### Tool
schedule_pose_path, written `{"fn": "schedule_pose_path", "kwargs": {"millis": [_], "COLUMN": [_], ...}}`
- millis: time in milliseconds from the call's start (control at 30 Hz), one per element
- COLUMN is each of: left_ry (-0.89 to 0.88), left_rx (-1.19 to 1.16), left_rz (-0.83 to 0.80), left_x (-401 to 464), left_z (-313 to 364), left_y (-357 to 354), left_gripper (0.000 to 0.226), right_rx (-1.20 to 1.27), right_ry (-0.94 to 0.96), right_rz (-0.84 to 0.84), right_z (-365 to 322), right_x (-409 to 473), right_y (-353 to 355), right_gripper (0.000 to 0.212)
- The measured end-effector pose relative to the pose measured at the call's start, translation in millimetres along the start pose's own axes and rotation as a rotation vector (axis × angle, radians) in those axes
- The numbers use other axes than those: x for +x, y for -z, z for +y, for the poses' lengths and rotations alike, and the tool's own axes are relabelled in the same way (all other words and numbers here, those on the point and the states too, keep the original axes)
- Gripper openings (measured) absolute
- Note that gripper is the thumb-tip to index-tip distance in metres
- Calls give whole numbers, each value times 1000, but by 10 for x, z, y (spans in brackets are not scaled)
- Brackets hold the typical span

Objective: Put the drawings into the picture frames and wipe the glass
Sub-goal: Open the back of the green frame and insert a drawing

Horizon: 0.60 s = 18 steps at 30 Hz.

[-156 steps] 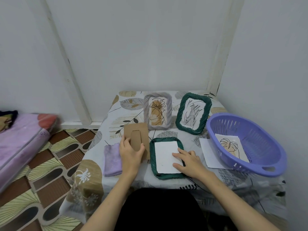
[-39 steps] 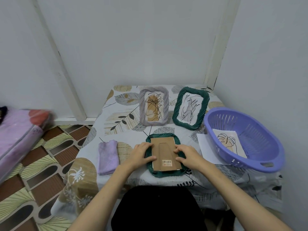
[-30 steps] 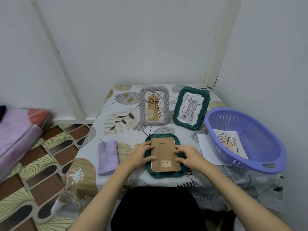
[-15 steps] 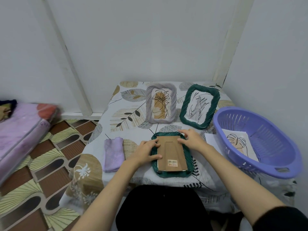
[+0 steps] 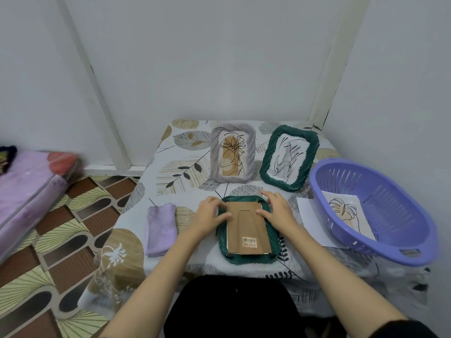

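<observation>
A dark green frame [image 5: 245, 258] lies face down at the table's front, its brown cardboard backing [image 5: 247, 230] set inside. My left hand [image 5: 210, 215] rests on the frame's upper left corner, thumb on the backing. My right hand [image 5: 277, 209] sits on the upper right corner, thumb on the backing too. Behind stand a grey frame [image 5: 233, 156] and a second green frame [image 5: 289, 157], each with a drawing inside. A folded lilac cloth [image 5: 161, 228] lies left of my left hand. Another drawing [image 5: 346, 213] lies in the purple basket [image 5: 400, 230].
A white sheet [image 5: 311, 215] pokes out from under the basket at the right. The table wears a leaf-patterned cloth [image 5: 175, 172] and stands in a corner of white walls. A pink mattress [image 5: 26, 189] lies on the patterned floor to the left.
The backing went from beside the frame onto the white sheet inside it. Both hands have since slid from the frame's sides up to its top corners.
</observation>
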<state>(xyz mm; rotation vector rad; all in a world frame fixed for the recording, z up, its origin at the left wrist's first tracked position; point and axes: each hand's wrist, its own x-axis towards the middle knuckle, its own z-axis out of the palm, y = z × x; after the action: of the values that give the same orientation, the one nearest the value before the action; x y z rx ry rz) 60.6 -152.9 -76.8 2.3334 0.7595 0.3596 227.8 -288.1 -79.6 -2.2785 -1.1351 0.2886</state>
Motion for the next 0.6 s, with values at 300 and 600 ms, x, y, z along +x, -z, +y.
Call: {"fn": "schedule_pose_path", "kwargs": {"millis": [300, 600], "left_ry": [90, 6], "left_rx": [165, 206], "left_rz": [-84, -118], "left_x": [217, 288], "left_z": [-44, -73], "left_y": [-73, -42], "left_gripper": [48, 33], "right_rx": [-35, -15], "right_ry": [16, 5], "right_rz": [-5, -7], "right_z": [49, 45], "right_x": [15, 2], "right_y": [-21, -24], "right_gripper": [52, 52]}}
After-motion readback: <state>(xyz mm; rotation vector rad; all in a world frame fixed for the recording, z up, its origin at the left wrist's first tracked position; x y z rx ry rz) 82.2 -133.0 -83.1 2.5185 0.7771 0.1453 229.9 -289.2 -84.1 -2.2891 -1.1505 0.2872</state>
